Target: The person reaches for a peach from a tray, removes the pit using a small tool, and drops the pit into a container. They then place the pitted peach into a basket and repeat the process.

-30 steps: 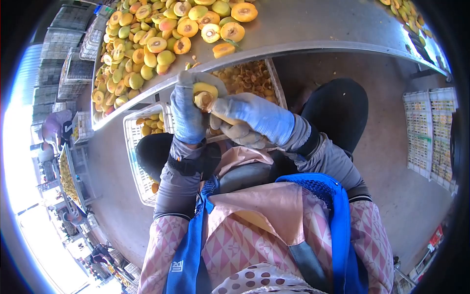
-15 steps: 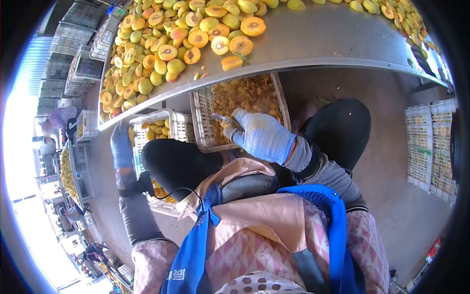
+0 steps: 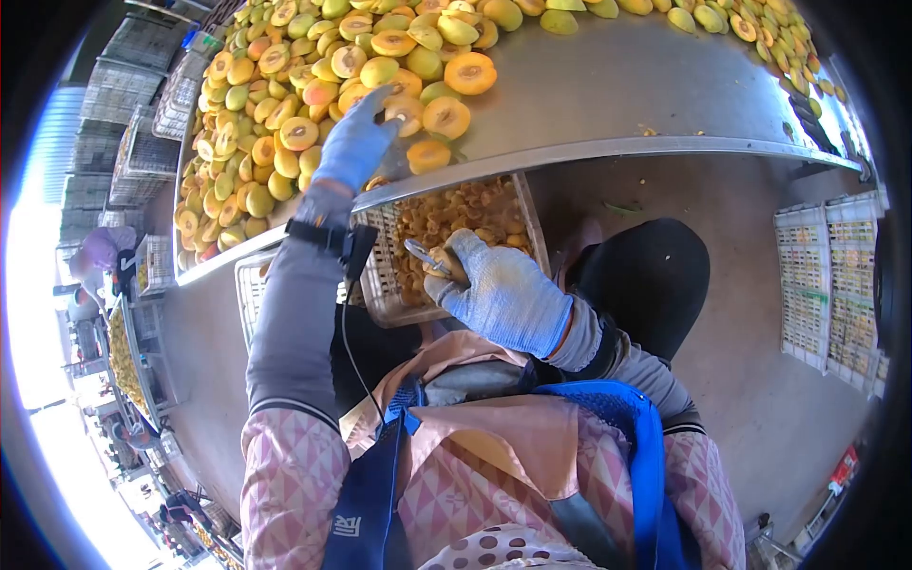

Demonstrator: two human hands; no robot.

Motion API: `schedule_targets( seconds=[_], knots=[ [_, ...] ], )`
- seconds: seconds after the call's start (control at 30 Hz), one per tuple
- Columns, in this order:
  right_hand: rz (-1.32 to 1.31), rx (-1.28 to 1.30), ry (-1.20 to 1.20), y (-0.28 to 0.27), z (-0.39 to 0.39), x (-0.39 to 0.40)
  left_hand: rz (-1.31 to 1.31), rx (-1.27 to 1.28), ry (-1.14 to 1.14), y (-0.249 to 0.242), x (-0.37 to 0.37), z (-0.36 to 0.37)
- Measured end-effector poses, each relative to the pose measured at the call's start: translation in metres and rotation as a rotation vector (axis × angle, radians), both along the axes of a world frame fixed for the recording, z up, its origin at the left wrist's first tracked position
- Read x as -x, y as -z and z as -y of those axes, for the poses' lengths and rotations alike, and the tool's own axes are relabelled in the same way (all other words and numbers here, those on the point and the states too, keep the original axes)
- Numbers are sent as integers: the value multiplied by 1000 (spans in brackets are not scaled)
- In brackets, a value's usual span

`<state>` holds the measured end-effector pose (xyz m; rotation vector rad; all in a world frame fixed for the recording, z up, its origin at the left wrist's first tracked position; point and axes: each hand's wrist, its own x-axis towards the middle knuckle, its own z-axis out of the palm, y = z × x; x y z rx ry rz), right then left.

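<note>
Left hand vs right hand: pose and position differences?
Position: the left hand is at the fruit pile; the right hand appears above the crate.
Pose: the left hand's fingers reach outward; the right hand's curl around a metal-tipped tool.
Shared: both are gloved.

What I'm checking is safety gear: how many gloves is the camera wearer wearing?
2: one glove on the left hand, by the fruit halves on the table; one on the right hand, which holds a metal tool. Neither is hidden.

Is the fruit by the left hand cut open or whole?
Several are cut open: halves beside the left hand show orange faces; rounded ones, cannot tell.
</note>
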<state>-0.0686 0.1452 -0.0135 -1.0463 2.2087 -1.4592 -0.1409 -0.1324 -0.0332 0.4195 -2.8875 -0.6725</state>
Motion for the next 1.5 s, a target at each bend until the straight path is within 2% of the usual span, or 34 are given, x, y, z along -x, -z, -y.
schedule_targets(
  seconds=[0.07, 0.1, 0.2, 0.23, 0.33, 0.43, 0.53, 0.57, 0.63, 0.73, 0.8, 0.83, 0.9, 0.97, 1.07, 1.2, 1.27, 1.3, 1.37, 1.43, 1.5],
  knots=[
    [10, 17, 34, 1, -1, 5, 17, 202, 60, 16, 24, -3],
    [20, 30, 51, -1, -1, 7, -59, 196, 84, 21, 28, -2],
    [76, 95, 69, -5, 0, 11, 243, -106, 22, 20, 31, 8],
    [94, 124, 65, -6, 2, 13, 157, -146, -6, 22, 20, 11],
    [32, 142, 111, 0, 8, 16, 38, -791, -118, -18, -24, -13],
    [7, 104, 114, -2, 16, 16, -82, -1090, -59, -43, -68, -54],
    [-60, 85, 158, 0, 25, 10, -120, -1358, -91, -47, -96, -77],
    [-97, 81, 183, -1, 27, 6, -323, -1426, -198, -37, -97, -91],
    [-44, 91, 164, -1, 30, -1, -361, -963, -87, -43, -115, -100],
    [-21, 141, 159, -5, 34, -7, -518, -683, 22, -35, -125, -107],
    [26, 192, 149, -6, 36, -10, -608, -694, 45, -29, -126, -110],
    [73, 220, 136, -6, 37, -12, -620, -595, 13, -29, -127, -112],
    [117, 269, 128, -6, 38, -12, -684, -771, -31, -37, -128, -127],
    [120, 308, 129, -5, 38, -13, -711, -776, -46, -37, -128, -133],
    [77, 148, 125, -2, 34, -12, -698, -565, -6, -29, -127, -130],
    [-12, 10, 108, -8, 26, -13, -674, -441, 24, -29, -128, -126],
    [-64, -34, 97, -10, 24, -13, -680, -235, 65, -27, -127, -122],
    [-97, -52, 99, -9, 23, -14, -687, -52, 112, -20, -125, -113],
    [-165, -85, 100, -8, 22, -15, -623, 40, 130, -18, -127, -107],
    [-199, -83, 87, -8, 20, -15, -488, -143, 77, -22, -130, -109],
    [-227, -84, 69, -5, 20, -15, -437, -216, 99, -28, -132, -109]
  ],
)
